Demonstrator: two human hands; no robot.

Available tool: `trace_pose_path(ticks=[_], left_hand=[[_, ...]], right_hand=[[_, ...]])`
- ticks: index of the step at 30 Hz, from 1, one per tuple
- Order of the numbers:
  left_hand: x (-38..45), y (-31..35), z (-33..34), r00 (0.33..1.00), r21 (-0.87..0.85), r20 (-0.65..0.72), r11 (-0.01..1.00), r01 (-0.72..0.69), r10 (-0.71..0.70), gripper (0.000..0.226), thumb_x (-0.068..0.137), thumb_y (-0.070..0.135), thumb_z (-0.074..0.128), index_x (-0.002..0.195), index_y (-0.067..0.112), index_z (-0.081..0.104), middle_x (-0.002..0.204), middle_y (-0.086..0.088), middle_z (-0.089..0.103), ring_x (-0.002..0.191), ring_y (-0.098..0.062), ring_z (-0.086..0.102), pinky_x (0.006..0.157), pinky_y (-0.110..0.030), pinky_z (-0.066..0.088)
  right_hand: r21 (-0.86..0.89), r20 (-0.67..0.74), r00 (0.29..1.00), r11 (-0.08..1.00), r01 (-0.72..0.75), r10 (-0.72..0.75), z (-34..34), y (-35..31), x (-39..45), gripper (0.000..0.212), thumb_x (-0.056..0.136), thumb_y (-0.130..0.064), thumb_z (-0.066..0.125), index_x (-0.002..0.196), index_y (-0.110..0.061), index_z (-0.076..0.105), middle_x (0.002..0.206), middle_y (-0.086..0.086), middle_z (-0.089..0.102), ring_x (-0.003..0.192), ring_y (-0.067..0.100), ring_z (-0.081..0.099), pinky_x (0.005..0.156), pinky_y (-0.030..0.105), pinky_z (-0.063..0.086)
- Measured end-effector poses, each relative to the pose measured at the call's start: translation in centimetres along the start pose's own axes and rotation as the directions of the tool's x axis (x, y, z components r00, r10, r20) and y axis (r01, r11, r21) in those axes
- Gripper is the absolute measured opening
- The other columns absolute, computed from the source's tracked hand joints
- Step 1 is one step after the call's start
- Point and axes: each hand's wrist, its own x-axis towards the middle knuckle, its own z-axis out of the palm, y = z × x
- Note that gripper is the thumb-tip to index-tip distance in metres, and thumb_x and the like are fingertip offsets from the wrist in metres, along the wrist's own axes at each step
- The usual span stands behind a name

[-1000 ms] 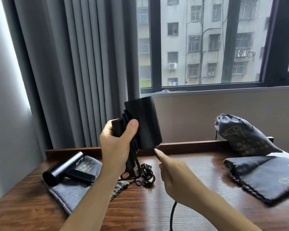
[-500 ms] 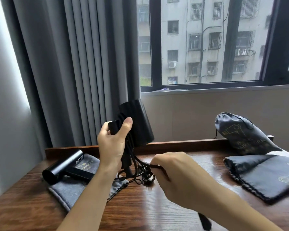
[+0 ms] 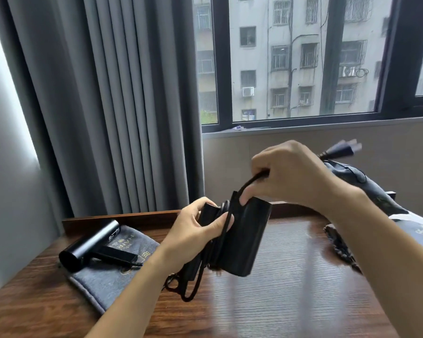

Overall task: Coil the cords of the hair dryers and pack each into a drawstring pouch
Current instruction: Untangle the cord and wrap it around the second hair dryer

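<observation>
My left hand (image 3: 195, 230) grips the folded handle of a black hair dryer (image 3: 242, 240), held above the wooden table (image 3: 291, 276). Cord loops (image 3: 193, 281) hang below the handle. My right hand (image 3: 286, 174) is shut on the cord (image 3: 250, 181) just above the dryer; the plug (image 3: 340, 151) sticks out behind that hand. A second black hair dryer (image 3: 91, 245) lies on a flat grey drawstring pouch (image 3: 112, 272) at the left. A filled grey pouch (image 3: 362, 184) stands at the right, partly hidden by my right arm.
Another flat grey pouch (image 3: 415, 232) lies at the table's right edge. A raised wooden lip (image 3: 122, 217) runs along the table's back. Grey curtains (image 3: 108, 106) and a window (image 3: 303, 57) stand behind; a wall (image 3: 7, 191) is at the left.
My right hand rose from the table with the cord and brought it over the dryer, the plug swinging up to the right. My left hand lowered the dryer and tilted it.
</observation>
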Motion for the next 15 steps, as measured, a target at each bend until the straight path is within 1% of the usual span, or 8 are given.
trace_pose_path(ticks=[2,5,7,9,10,12,13,15], left_hand=[[-0.2,-0.1,0.1,0.999,-0.022,0.025,0.999,0.028,-0.028,0.035,0.090,0.041,0.075,0.095,0.008,0.063,0.080,-0.006,0.069,0.076,-0.017,0.066,0.069,-0.033,0.054],[-0.5,-0.5,0.4,0.996,-0.002,0.079,0.999,0.053,-0.052,0.035,0.093,0.052,0.070,0.094,0.017,0.068,0.083,0.000,0.070,0.080,-0.013,0.068,0.069,-0.028,0.054],[-0.7,-0.9,0.6,0.993,-0.004,0.102,0.999,0.054,-0.053,0.051,0.088,0.069,0.064,0.099,0.020,0.072,0.091,0.000,0.071,0.087,-0.011,0.069,0.075,-0.025,0.055],[-0.9,-1.4,0.7,0.990,0.005,0.136,0.999,0.032,-0.032,0.073,0.078,0.082,0.063,0.105,0.015,0.070,0.094,-0.004,0.070,0.089,-0.014,0.068,0.079,-0.028,0.056],[-1.1,-1.6,0.8,0.987,-0.025,0.158,0.999,0.027,-0.023,0.078,0.075,0.081,0.068,0.108,0.011,0.068,0.095,-0.007,0.068,0.090,-0.018,0.067,0.081,-0.033,0.056],[-1.2,-2.0,1.1,0.981,-0.179,0.194,0.982,0.062,-0.027,0.087,0.071,0.067,0.084,0.118,-0.002,0.061,0.101,-0.016,0.066,0.095,-0.031,0.065,0.085,-0.046,0.054],[-1.3,-2.1,1.2,0.981,-0.260,0.191,0.962,0.080,-0.030,0.090,0.068,0.061,0.089,0.121,-0.006,0.059,0.103,-0.020,0.066,0.096,-0.035,0.064,0.085,-0.047,0.054],[-1.4,-2.2,1.4,0.991,-0.377,0.130,0.923,0.079,-0.032,0.092,0.065,0.059,0.092,0.120,-0.007,0.060,0.103,-0.022,0.065,0.094,-0.037,0.063,0.081,-0.043,0.055]], right_hand=[[0.136,0.058,0.998,0.991,-0.003,-0.006,0.1,1.3,0.1,0.047,0.068,-0.067,0.070,0.059,-0.021,0.065,0.057,0.001,0.057,0.058,0.025,0.052,0.054,0.039,0.048],[0.276,0.122,0.992,0.961,-0.015,-0.019,1.1,2.6,0.0,0.022,0.086,-0.039,0.076,0.080,-0.018,0.079,0.072,0.000,0.071,0.069,0.024,0.063,0.066,0.041,0.052],[0.322,0.119,0.993,0.946,-0.029,-0.010,1.6,3.0,0.0,0.010,0.088,-0.026,0.081,0.082,-0.018,0.081,0.073,-0.005,0.073,0.067,0.019,0.063,0.067,0.036,0.052],[0.356,0.137,0.990,0.932,-0.065,0.017,2.2,3.4,-0.1,0.009,0.085,-0.028,0.084,0.078,-0.023,0.080,0.067,-0.012,0.070,0.060,0.009,0.057,0.060,0.023,0.048],[0.375,0.145,0.989,0.923,-0.087,0.034,2.6,3.5,-0.2,0.009,0.083,-0.031,0.084,0.077,-0.026,0.079,0.065,-0.012,0.069,0.058,0.007,0.055,0.059,0.021,0.046],[0.437,0.168,0.984,0.890,-0.130,0.062,3.5,3.8,-0.5,0.012,0.085,-0.031,0.083,0.079,-0.021,0.079,0.067,-0.003,0.070,0.061,0.006,0.056,0.060,0.025,0.047],[0.498,0.188,0.980,0.853,-0.156,0.070,3.9,3.7,-0.8,0.012,0.087,-0.025,0.082,0.082,-0.014,0.080,0.070,0.003,0.072,0.064,0.007,0.058,0.061,0.027,0.049],[0.653,0.255,0.962,0.717,-0.244,0.095,4.9,3.4,-1.9,0.008,0.093,-0.003,0.073,0.086,0.000,0.077,0.069,0.008,0.072,0.062,0.004,0.062,0.058,0.023,0.049]])
